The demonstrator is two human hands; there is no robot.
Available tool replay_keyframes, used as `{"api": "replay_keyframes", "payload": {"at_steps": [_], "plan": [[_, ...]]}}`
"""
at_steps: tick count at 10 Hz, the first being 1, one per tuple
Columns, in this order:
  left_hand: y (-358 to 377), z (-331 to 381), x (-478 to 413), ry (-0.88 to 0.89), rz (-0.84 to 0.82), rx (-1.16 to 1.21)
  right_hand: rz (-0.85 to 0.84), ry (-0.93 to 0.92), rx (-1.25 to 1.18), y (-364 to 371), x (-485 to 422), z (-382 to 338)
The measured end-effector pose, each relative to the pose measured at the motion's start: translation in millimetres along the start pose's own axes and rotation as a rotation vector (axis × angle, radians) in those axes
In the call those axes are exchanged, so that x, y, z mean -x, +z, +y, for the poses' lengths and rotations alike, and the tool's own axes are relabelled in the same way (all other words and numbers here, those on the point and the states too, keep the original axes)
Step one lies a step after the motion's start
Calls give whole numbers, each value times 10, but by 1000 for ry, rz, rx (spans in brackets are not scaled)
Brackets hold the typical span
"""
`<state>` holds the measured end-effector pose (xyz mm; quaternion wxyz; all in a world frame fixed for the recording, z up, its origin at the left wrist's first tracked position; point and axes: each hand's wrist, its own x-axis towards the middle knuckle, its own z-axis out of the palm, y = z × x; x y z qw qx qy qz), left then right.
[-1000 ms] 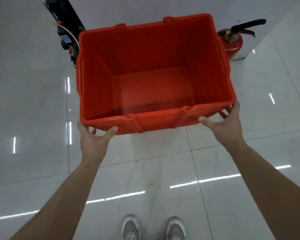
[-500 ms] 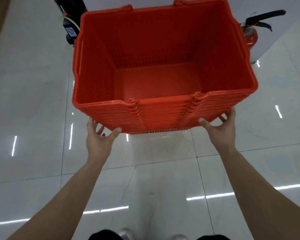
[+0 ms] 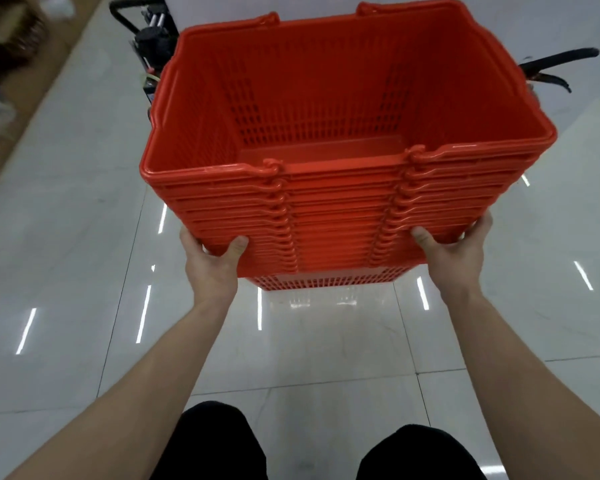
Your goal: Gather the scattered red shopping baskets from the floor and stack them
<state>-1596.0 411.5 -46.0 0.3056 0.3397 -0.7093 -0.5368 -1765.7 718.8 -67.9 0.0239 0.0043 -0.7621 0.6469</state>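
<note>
A tall stack of several nested red shopping baskets [image 3: 333, 209] fills the upper middle of the head view, held off the white tiled floor. My left hand [image 3: 213, 261] grips the near left corner of a lower rim, thumb on the front face and fingers underneath. My right hand [image 3: 456, 251] grips the near right corner the same way. The top basket is empty inside. The handles are folded down along the rims.
A black wheeled device [image 3: 151, 39] stands on the floor behind the stack at the upper left. A fire extinguisher's black lever and hose [image 3: 555, 67] stick out behind the stack's right side. Blurred cartons [image 3: 4, 39] lie at the far left. My black trouser legs [image 3: 215, 441] show below.
The stack has risen off the floor and come closer to the camera, showing more nested rims. Both hands kept their grip at the near corners. My knees have come into view.
</note>
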Motion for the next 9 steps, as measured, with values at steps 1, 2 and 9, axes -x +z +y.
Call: {"api": "replay_keyframes", "payload": {"at_steps": [1, 2, 9], "plan": [[161, 10, -174, 9, 6, -26, -17, -2, 44, 57, -293, -32], [277, 13, -287, 9, 22, -43, -27, -15, 90, 95, -489, -47], [-27, 258, -181, 4, -73, -253, -41, 27, 662, -67, -43, -445]]}}
